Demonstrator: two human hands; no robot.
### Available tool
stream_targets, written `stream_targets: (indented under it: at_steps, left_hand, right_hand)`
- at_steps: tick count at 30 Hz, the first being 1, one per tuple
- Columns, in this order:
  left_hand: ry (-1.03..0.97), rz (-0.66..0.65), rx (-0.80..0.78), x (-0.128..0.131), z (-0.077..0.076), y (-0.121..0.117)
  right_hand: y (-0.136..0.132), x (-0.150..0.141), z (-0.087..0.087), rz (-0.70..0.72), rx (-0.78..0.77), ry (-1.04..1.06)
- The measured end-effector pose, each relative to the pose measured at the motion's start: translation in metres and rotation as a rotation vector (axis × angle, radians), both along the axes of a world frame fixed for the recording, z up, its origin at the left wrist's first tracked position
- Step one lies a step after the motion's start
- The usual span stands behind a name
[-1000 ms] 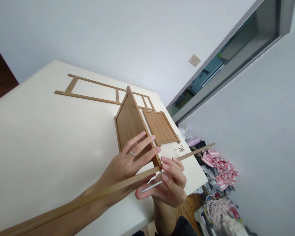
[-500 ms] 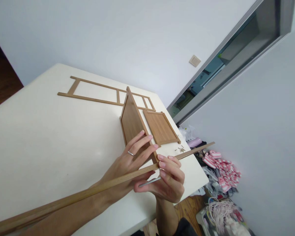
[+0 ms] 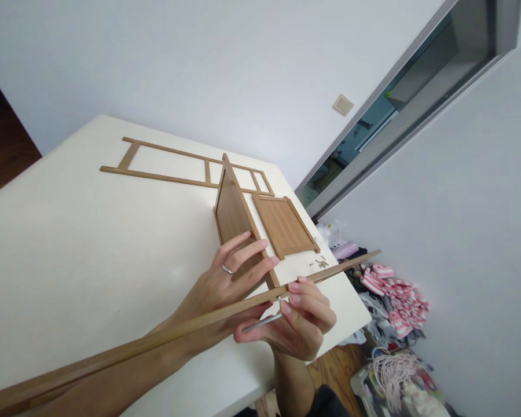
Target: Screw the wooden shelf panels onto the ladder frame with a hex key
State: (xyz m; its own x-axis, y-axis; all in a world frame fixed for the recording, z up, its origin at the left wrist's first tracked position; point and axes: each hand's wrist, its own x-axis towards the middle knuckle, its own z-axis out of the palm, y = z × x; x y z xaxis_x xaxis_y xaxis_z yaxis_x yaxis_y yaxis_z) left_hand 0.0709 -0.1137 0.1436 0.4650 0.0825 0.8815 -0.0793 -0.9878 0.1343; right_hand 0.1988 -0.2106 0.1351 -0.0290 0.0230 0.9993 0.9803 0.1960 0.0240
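My left hand (image 3: 226, 284), with a ring on one finger, grips the near end of a framed wooden panel (image 3: 233, 211) standing on its edge. A long wooden rail (image 3: 200, 324) crosses over my left forearm and meets that panel's near end. In my closed right hand (image 3: 301, 318) is a thin metal hex key (image 3: 263, 322); its short end points up at the rail's near side by the joint. Fingers of the right hand also touch the rail. Whether a screw sits under the key's tip is too small to tell.
A second wooden panel (image 3: 286, 226) lies flat on the white table (image 3: 69, 260), with a ladder-like wooden frame (image 3: 169, 176) behind. Several small screws (image 3: 321, 264) lie near the right edge. Beyond it are striped cloth (image 3: 406, 301) and a bin of cords (image 3: 393, 376).
My right hand's fingers have shifted slightly right along the rail, exposing the hex key's short end at the joint. My left hand keeps its grip on the panel.
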Motion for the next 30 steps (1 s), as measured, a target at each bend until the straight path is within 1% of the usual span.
stream_targets:
  at_steps: [3, 5, 8, 11, 15, 20, 25, 30]
  left_hand:
    - [0.027, -0.038, 0.012, 0.0008, -0.0048, 0.0001]
    - [0.033, -0.034, 0.012, 0.0015, -0.0061, 0.0003]
    - [0.025, -0.006, 0.02, 0.0027, -0.0053, 0.0002]
    - [0.032, 0.018, 0.043, 0.0033, -0.0046, 0.0]
    - [0.034, 0.025, 0.064, 0.0029, -0.0048, 0.0007]
    - [0.02, 0.027, 0.087, 0.0023, -0.0024, 0.0019]
    - [0.003, 0.008, 0.057, 0.0038, -0.0019, 0.0011]
    - [-0.019, -0.022, 0.044, 0.0042, -0.0057, 0.0]
  right_hand:
    - [-0.0008, -0.0012, 0.0012, -0.001, -0.019, 0.009]
    - [-0.001, -0.0017, 0.0019, 0.011, -0.018, 0.015]
    - [-0.0008, -0.002, 0.0026, 0.022, -0.019, 0.02]
    - [-0.0003, -0.0024, 0.0028, -0.001, -0.025, 0.019]
    - [0.0007, -0.0038, 0.0027, -0.021, 0.004, 0.029]
    - [-0.0001, -0.0047, 0.0025, -0.001, -0.015, 0.023]
    - [-0.0006, -0.0051, 0.0026, 0.015, -0.005, 0.011]
    - [-0.0003, -0.0052, 0.0025, -0.014, 0.001, 0.024]
